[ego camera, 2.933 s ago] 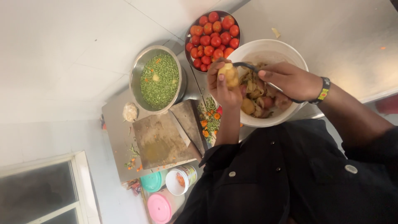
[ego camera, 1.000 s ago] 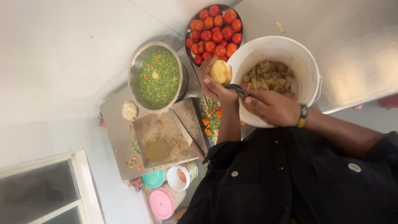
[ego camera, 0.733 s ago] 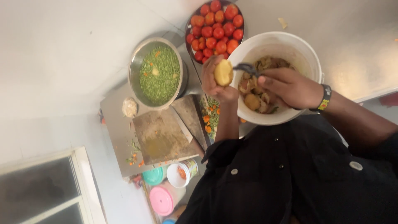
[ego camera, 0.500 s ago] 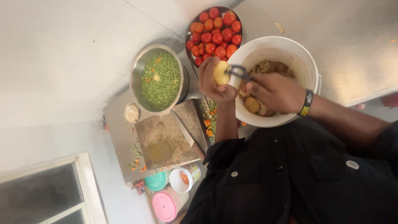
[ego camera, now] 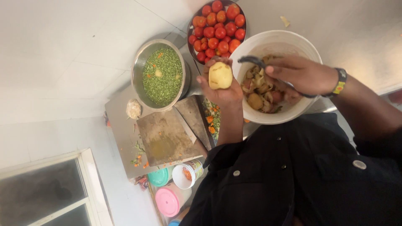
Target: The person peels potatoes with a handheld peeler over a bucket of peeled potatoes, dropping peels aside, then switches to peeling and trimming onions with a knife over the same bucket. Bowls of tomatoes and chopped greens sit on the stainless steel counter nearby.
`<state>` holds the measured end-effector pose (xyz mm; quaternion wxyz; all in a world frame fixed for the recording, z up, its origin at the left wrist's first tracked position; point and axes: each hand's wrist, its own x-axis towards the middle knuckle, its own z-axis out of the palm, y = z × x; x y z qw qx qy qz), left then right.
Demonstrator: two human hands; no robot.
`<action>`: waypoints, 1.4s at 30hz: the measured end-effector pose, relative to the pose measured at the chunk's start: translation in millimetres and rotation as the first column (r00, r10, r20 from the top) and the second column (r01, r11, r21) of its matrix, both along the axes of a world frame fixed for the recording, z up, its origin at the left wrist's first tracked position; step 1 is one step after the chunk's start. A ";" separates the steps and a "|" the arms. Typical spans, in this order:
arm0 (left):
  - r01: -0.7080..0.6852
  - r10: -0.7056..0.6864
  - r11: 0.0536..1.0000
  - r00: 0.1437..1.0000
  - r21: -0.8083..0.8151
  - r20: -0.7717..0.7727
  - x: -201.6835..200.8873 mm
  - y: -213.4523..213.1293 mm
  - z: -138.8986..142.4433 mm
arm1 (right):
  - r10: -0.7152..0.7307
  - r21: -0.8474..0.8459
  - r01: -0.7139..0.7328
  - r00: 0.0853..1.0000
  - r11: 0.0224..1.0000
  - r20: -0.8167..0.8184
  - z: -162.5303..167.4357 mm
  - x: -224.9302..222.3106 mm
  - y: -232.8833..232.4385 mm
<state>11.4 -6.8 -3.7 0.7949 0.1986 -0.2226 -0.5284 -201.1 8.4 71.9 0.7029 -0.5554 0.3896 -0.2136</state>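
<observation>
Potato (ego camera: pixel 220 75) in left hand (ego camera: pixel 222 90), peeler (ego camera: pixel 252 61) in right hand (ego camera: pixel 299 75), over bucket (ego camera: pixel 272 42) rim.

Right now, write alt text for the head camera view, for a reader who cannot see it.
A person's left hand holds a peeled yellow potato beside a white bucket of peelings, while the right hand grips a dark peeler over it. Nearby stand a steel bowl of chopped greens, a bowl of red tomatoes and a worn cutting board.
</observation>
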 end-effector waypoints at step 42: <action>-0.278 0.247 0.960 0.900 0.036 0.359 -31.4 3.2 -3.1 | -0.132 -0.121 0.118 0.984 0.986 -0.118 -22.6 36.4 18.6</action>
